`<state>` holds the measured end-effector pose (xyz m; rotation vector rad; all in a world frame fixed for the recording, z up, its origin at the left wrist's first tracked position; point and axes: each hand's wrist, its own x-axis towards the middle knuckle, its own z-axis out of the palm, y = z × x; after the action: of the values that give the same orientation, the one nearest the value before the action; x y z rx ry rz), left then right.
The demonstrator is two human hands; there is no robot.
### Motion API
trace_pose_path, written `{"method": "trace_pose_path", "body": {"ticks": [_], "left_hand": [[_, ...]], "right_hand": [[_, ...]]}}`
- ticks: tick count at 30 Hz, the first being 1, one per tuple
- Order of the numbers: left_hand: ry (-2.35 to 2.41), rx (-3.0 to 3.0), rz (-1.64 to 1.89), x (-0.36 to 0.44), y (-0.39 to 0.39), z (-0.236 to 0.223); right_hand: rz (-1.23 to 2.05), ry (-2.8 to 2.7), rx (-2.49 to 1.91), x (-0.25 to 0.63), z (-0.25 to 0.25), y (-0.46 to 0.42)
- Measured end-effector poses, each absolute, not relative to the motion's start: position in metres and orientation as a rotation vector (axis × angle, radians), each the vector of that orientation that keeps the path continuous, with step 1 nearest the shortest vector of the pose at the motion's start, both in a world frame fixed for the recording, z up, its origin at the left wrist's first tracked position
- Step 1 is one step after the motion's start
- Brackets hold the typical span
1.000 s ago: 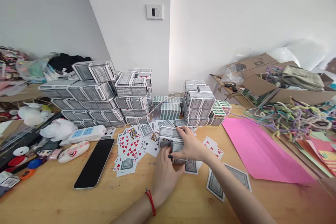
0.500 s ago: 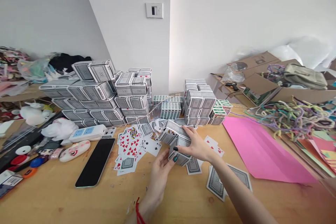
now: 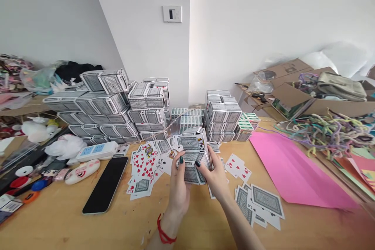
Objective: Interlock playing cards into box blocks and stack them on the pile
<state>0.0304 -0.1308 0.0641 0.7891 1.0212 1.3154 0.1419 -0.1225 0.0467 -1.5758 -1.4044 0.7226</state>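
Between my two hands sits a block folded from playing cards (image 3: 191, 145), tilted, with grey patterned backs outward and a strip of card faces showing on its upper side. My left hand (image 3: 179, 187) grips its left side, thumb on the near face. My right hand (image 3: 217, 174) holds its right side, thumb also on the near face. Loose playing cards (image 3: 145, 166) lie face up in a pile left of my hands. To the right are some heart cards (image 3: 238, 167) and a small pile of mostly face-down cards (image 3: 266, 201).
Stacks of similar card blocks (image 3: 102, 103) stand at the back left, with another stack (image 3: 224, 115) right of centre. Green-and-white card boxes (image 3: 191, 122) sit between. A phone (image 3: 106, 185), a power strip (image 3: 98, 151), pink paper (image 3: 295, 168) and tangled yarn (image 3: 331, 131) surround the work area.
The card block has been turned so its near face and upper strip face me. My right hand has shifted from the top to its right side, uncovering more of the right-hand cards.
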Motion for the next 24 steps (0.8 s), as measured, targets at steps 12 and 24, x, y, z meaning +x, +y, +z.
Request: {"method": "trace_pose_path", "body": {"ticks": [12, 24], "left_hand": [[1.211, 0.869, 1.276, 0.021, -0.127, 0.051], [1.260, 1.007, 1.313, 0.019, -0.131, 0.043]], "right_hand": [[0.704, -1.268, -1.580, 0.126, 0.040, -0.133], [0.589, -1.277, -1.497, 0.119, 0.021, -0.134]]}}
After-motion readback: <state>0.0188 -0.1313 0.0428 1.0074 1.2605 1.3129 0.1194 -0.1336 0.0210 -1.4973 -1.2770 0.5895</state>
